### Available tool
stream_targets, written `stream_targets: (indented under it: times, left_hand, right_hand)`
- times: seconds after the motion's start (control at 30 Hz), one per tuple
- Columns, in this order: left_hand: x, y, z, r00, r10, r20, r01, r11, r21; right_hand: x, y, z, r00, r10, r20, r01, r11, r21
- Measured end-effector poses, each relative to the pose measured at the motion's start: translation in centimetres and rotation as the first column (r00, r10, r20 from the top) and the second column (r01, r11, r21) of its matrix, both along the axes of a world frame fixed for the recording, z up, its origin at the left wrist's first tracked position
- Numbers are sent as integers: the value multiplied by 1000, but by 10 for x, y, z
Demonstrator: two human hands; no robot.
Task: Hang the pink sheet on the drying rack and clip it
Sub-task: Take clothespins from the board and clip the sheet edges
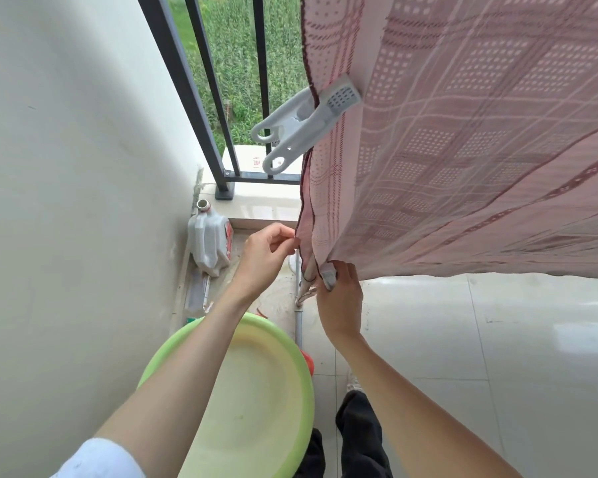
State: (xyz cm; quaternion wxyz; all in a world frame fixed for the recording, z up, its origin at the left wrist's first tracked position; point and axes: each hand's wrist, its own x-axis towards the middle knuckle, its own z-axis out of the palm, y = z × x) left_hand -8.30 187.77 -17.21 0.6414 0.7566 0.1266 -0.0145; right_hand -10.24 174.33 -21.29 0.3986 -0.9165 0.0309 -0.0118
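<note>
Two bare hands work at the lower corner of the pink sheet (463,150), which hangs draped from above and fills the upper right of the view. One large white clip (308,122) is clamped on the sheet's left edge, well above the hands, its two looped handles sticking out left toward the black railing (201,98). Left hand (266,257) is just left of the sheet's edge, thumb and forefinger pinching the dark hem. Right hand (339,298) is below the sheet's bottom corner, fingers curled round a white clip-like piece (328,279) at the corner; whether it is already biting the fabric cannot be told. A thin white pole (299,326) runs down from under the sheet corner, between the two forearms; the rack bar itself is hidden by the fabric. Green basin (256,391) sits low, below the sheet and under the left forearm. White plastic jug (209,239) stands left of the sheet by the wall (66,167). Glossy tiled floor (480,357) lies under the sheet's right side. Dark trousers (359,436) show at the bottom edge.
</note>
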Motion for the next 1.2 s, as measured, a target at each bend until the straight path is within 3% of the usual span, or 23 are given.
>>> stream_targets:
  times: [0.1, 0.3, 0.43, 0.57, 0.67, 0.83, 0.9, 1.0, 1.07, 1.2]
  left_hand:
    - [0, -1, 3, 998, -56, 3, 56, 998, -2]
    - [-18, 15, 15, 891, -440, -116, 437, 898, -47]
    - [-2, 11, 35, 934, -358, 6, 358, 934, -1]
    - [17, -1, 49, 962, -236, 136, 251, 963, -101]
    - [20, 0, 43, 974, -176, 144, 188, 979, -74]
    - [27, 4, 36, 983, -109, 147, 106, 994, 24]
    - [26, 5, 34, 976, -175, 128, 172, 984, 35]
    - [19, 4, 23, 955, -280, 94, 258, 946, 199]
    - [16, 2, 14, 955, -282, 92, 244, 924, 294]
    - [19, -1, 3, 968, -227, 107, 178, 923, 341]
  right_hand:
    - [-9, -11, -3, 999, -28, -30, 31, 996, 81]
    - [-9, -8, 3, 999, 19, -41, -13, 989, 145]
    - [-3, -2, 6, 997, 25, -73, -15, 990, 138]
    - [-5, -4, 6, 981, 55, -185, -15, 977, 212]
    - [-7, -8, 6, 925, 108, -365, 3, 957, 291]
    - [-11, -2, 3, 850, 82, -521, 174, 889, 423]
    - [-11, 1, 2, 809, 123, -575, 222, 841, 493]
    - [-10, 4, 2, 768, 220, -602, 306, 699, 646]
    - [-8, 4, 4, 760, 252, -599, 354, 613, 707]
    - [-8, 0, 5, 700, 260, -665, 462, 545, 699]
